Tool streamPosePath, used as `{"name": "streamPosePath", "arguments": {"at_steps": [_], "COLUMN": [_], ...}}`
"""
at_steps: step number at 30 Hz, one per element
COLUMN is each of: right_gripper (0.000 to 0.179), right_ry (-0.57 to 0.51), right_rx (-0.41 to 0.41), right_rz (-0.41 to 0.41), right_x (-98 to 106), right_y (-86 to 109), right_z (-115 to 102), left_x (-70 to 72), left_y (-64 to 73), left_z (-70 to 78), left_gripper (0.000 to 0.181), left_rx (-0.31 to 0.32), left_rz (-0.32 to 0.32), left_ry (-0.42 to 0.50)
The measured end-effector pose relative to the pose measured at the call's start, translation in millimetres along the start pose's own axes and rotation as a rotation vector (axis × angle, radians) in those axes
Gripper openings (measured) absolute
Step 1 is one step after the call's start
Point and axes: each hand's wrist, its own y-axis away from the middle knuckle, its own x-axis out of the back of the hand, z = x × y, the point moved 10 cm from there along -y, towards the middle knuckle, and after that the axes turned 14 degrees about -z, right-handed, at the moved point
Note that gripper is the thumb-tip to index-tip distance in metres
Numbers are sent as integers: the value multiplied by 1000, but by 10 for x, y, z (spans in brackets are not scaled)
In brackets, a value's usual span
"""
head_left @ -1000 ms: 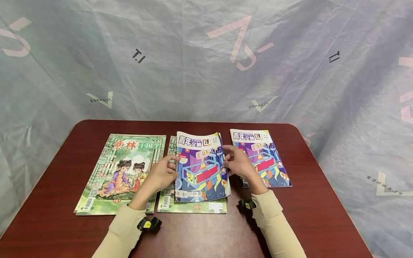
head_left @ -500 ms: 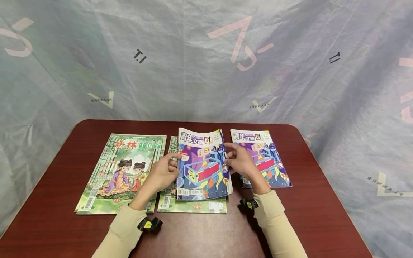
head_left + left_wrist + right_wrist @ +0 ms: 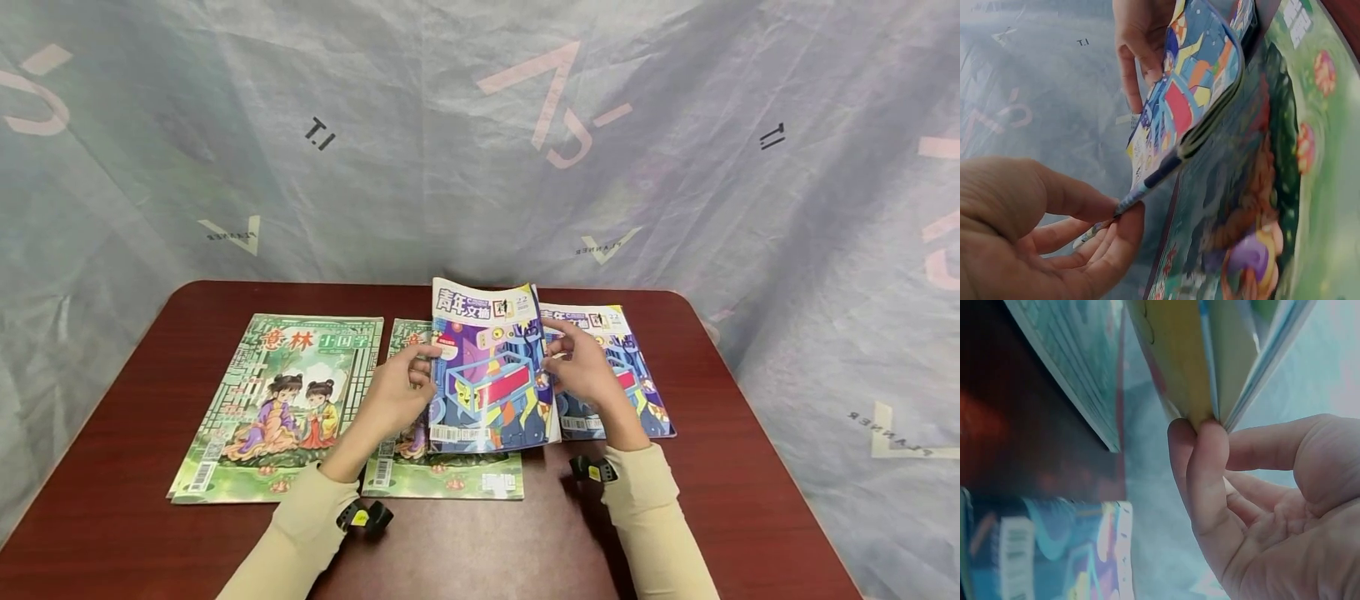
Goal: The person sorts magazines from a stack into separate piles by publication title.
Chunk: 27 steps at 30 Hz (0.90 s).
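A purple-and-blue magazine [image 3: 491,375] hangs above the table between both hands. At its left edge, the spine side, my left hand [image 3: 401,390] pinches it between thumb and fingers. My right hand [image 3: 587,367] pinches the opposite edge, where the loose pages part a little in the right wrist view. Below it lies a green magazine [image 3: 450,485], partly covered in the head view. To the right, a second purple magazine [image 3: 651,392] lies flat on the table, its left side overlapped by the held one and my right hand.
Another green magazine [image 3: 292,400], with a further one showing under its edge, lies at the left of the dark red table [image 3: 750,517]. A grey printed cloth [image 3: 420,142] hangs behind the table's far edge.
Both hands have carried the purple magazine up, away and to the right, uncovering more of the green magazine. It now overlaps the second purple magazine in the head view.
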Motion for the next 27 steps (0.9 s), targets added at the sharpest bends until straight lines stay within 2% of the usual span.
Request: {"name": "streamPosePath", "arguments": {"at_steps": [11,16,27], "right_gripper": [66,68,64], "right_ry": [12,4,-28], "right_rx": [-5,7,19], "right_rz": [101,119,150], "right_x": [404,588,970], "right_y": [122,226,426], "right_z": [55,118,285], "left_x": [-214,-332,-645], "left_y": [-169,-255,-413], "left_z": [217,316,492], "left_gripper": [47,46,47], "left_rx": [-55,-65,-112], "left_rz": [37,56,54], "left_ry": [78,76,141]}}
